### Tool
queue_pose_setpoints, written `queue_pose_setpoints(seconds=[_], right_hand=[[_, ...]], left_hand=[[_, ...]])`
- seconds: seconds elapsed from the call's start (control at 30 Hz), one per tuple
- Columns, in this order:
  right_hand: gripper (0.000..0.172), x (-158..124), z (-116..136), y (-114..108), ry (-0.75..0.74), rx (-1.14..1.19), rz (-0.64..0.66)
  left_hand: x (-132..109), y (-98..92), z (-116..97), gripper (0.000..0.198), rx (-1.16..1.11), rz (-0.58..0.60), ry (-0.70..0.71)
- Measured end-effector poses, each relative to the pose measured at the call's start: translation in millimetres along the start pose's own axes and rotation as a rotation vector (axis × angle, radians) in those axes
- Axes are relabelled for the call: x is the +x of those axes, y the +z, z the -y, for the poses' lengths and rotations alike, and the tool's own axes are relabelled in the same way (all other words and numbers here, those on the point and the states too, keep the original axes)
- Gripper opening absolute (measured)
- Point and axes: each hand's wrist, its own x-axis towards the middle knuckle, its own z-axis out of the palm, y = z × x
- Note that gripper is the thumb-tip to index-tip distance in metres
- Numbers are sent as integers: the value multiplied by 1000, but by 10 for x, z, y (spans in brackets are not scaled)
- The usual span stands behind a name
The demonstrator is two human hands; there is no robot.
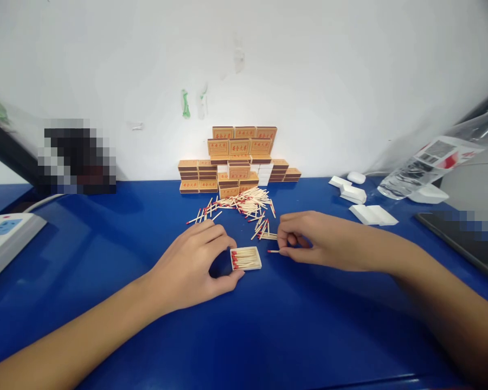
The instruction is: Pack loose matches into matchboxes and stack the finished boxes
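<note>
A small white matchbox tray (246,259) lies on the blue table, with several red-tipped matches inside, heads to the left. My left hand (199,262) holds the tray's left end between thumb and fingers. To the right of the tray, my right hand (305,238) pinches a single match (273,251), its red head pointing left. Beyond both hands lies a loose pile of matches (252,203), and a smaller group (264,230) is scattered between the pile and my right hand.
Stacked orange matchboxes (239,146) stand against the wall. White tray pieces (353,193), a clear plastic bottle (415,168) and a dark flat device (463,238) are at the right. A white power strip (16,244) sits at the left.
</note>
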Motion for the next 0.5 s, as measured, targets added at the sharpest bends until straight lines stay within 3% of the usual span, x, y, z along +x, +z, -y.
queue_pose_setpoints(seconds=[0.17, 0.3, 0.4, 0.5], right_hand=[[10, 125, 350, 207, -113, -28, -189], [8, 183, 544, 372, -126, -130, -208], [9, 166, 515, 336, -144, -137, -211], [10, 123, 336, 191, -133, -126, -308]], left_hand=[[4, 14, -15, 21, -4, 4, -5], [8, 14, -21, 21, -2, -1, 5], [8, 10, -15, 22, -2, -5, 8], [-1, 9, -6, 22, -10, -4, 7]])
